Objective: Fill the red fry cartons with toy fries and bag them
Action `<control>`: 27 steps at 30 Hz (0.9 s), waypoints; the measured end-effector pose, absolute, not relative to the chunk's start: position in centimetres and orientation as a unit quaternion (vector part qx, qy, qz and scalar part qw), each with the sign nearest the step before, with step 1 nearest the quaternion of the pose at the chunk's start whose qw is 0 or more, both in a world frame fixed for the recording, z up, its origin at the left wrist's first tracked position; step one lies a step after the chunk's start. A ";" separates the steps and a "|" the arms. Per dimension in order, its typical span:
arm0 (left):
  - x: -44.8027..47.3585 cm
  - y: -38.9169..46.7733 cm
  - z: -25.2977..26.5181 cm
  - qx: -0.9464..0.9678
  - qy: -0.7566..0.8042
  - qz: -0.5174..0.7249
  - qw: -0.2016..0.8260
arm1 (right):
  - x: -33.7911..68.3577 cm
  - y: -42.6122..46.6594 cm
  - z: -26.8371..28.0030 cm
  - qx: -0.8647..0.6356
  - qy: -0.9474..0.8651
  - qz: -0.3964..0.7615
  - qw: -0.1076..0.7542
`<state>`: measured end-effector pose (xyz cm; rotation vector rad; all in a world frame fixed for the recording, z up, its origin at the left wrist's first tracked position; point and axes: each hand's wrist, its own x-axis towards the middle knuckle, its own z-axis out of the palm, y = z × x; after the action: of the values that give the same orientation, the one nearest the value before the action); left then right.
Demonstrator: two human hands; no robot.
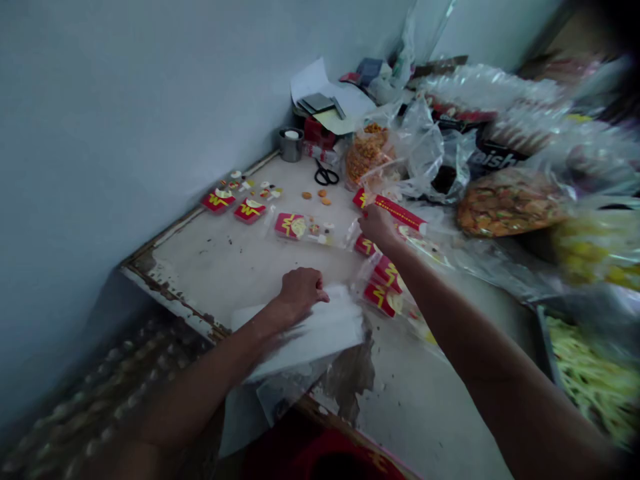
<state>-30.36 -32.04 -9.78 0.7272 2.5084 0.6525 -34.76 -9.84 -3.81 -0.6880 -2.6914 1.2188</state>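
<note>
My left hand (301,291) is curled closed above a stack of white sheets (325,333) near the table's front edge; whatever its fingers hold, if anything, is hidden. Farther out, my right hand (381,225) reaches to a long red printed strip (400,212), fingers bent together at its left end; the grip itself is blurred. Clear plastic pouches with red and yellow printing lie below that hand, among them one pouch (379,298) beside my forearm. Another printed pouch (290,226) lies flat between the hands and the wall, with two smaller ones (219,200) (250,210) farther left.
Black-handled scissors (327,175) and several almonds (323,195) lie near a metal cup (291,145). Bags of snack food (370,157) (510,203) crowd the right and back. A tray of pale strips (590,360) stands at right. The wall (125,120) borders the table's left side.
</note>
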 end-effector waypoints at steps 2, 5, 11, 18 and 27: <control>-31.2 -32.8 -9.7 0.264 0.902 0.253 0.230 | -34.8 -11.2 -3.3 -0.159 -0.934 0.313 0.060; -32.3 -35.2 -9.0 0.263 0.893 0.291 0.221 | -36.8 -14.7 -3.0 -0.016 -0.976 0.211 0.049; -35.8 -44.3 -8.4 0.158 0.892 0.388 0.170 | -48.1 -22.6 -4.9 0.314 -0.941 0.124 0.023; -39.7 -51.5 -9.5 -0.061 0.837 0.485 0.247 | -57.3 -26.9 -7.2 0.398 -0.906 0.029 -0.140; -41.2 -54.4 -6.2 0.051 0.776 0.415 0.472 | -58.5 -26.7 -7.5 0.408 -0.896 -0.004 -0.174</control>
<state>-41.15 -54.37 -6.18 0.1254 1.8997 1.0156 -58.47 -26.71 -7.52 1.4459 -3.1779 -0.0156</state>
